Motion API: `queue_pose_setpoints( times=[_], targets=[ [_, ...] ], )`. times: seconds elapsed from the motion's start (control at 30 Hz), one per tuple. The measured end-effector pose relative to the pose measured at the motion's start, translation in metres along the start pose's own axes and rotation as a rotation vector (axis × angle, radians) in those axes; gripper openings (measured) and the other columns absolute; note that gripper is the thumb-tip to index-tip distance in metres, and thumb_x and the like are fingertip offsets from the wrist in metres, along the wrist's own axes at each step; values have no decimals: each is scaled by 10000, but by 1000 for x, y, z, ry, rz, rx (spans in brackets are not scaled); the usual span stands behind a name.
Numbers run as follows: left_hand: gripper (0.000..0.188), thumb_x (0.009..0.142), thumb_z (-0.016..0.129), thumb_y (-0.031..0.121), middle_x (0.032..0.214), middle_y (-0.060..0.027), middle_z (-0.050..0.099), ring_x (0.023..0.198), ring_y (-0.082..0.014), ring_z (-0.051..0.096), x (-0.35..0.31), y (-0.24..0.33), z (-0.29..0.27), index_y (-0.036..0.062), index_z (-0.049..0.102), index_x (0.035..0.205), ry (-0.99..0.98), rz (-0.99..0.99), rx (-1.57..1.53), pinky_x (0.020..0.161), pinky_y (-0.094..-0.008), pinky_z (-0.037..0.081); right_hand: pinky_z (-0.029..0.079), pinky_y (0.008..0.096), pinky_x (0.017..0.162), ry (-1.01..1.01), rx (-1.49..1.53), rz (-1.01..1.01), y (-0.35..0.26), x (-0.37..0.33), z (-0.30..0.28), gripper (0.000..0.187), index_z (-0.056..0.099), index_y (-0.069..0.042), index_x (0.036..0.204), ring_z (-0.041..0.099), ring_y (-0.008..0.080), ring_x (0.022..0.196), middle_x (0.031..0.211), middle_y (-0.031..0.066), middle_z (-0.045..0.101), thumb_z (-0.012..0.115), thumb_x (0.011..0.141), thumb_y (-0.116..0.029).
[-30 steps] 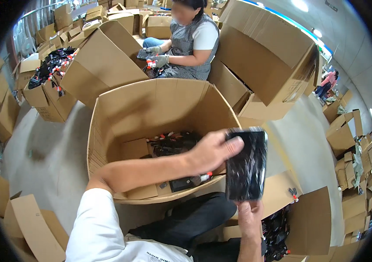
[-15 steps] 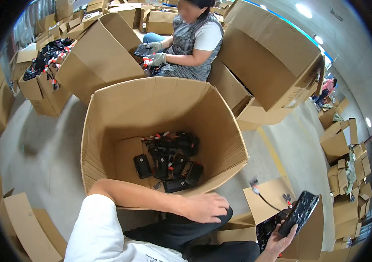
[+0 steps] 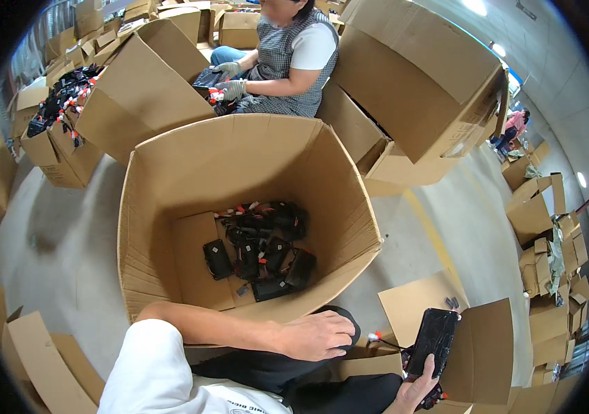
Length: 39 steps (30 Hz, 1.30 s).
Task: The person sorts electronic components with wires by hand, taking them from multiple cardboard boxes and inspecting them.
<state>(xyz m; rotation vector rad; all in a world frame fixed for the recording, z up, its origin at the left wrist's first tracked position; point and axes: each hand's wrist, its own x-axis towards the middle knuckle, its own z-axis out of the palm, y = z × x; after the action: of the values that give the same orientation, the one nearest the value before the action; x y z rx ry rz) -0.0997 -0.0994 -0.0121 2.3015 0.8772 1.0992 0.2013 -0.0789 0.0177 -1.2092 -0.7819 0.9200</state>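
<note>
Currently, a black device (image 3: 434, 338) is held in the right hand's grip (image 3: 417, 385); the left hand (image 3: 319, 336) is laid, seemingly empty, on the leg (image 3: 274, 369).

Seated co-worker (image 3: 286, 67), yellow floor line (image 3: 434, 234), bright ceiling light (image 3: 475, 7).

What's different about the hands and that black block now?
The left hand let go of the black block and came down to the leg. The right hand kept hold, taking it right and down toward the small open box. The big box stayed put; the person opposite still holds a black thing.
</note>
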Motion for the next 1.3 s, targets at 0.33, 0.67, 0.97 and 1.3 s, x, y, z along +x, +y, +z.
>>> queue_pose_setpoints(
  times=[0.33, 0.67, 0.97, 1.3],
  targets=[
    [131, 884, 680, 129, 1013, -117, 638, 1005, -295, 621, 0, 7, -5, 13, 644, 931, 197, 39, -109, 878, -405, 499, 531, 369, 834, 101, -84, 74, -31, -21, 13, 410, 608, 62, 1225, 627, 280, 982, 1183, 158, 639, 709, 869, -116],
    [253, 957, 579, 198, 743, -146, 619, 685, -225, 602, 0, -169, -106, -18, 644, 842, 334, -523, 90, 628, -356, 487, 557, 323, 769, 63, -122, 5, -9, -4, -23, 466, 537, 38, 1303, 657, 227, 965, 1181, 145, 641, 668, 926, -203],
    [282, 878, 621, 276, 939, -226, 675, 922, -414, 649, -53, -351, 35, 28, 680, 998, -263, -919, 318, 800, -521, 518, 522, 349, 826, 185, -208, 74, -5, 7, -11, 448, 546, 55, 1285, 627, 260, 973, 1184, 167, 625, 676, 908, -151],
    [571, 761, 759, 298, 1194, -231, 617, 1155, -406, 562, -35, -415, 134, -46, 604, 1190, -315, -936, 733, 932, -485, 474, 437, 409, 1040, 222, -276, 133, -4, 19, -3, 524, 466, 66, 1375, 545, 328, 1165, 1324, 197, 542, 652, 914, -101]
  ],
)
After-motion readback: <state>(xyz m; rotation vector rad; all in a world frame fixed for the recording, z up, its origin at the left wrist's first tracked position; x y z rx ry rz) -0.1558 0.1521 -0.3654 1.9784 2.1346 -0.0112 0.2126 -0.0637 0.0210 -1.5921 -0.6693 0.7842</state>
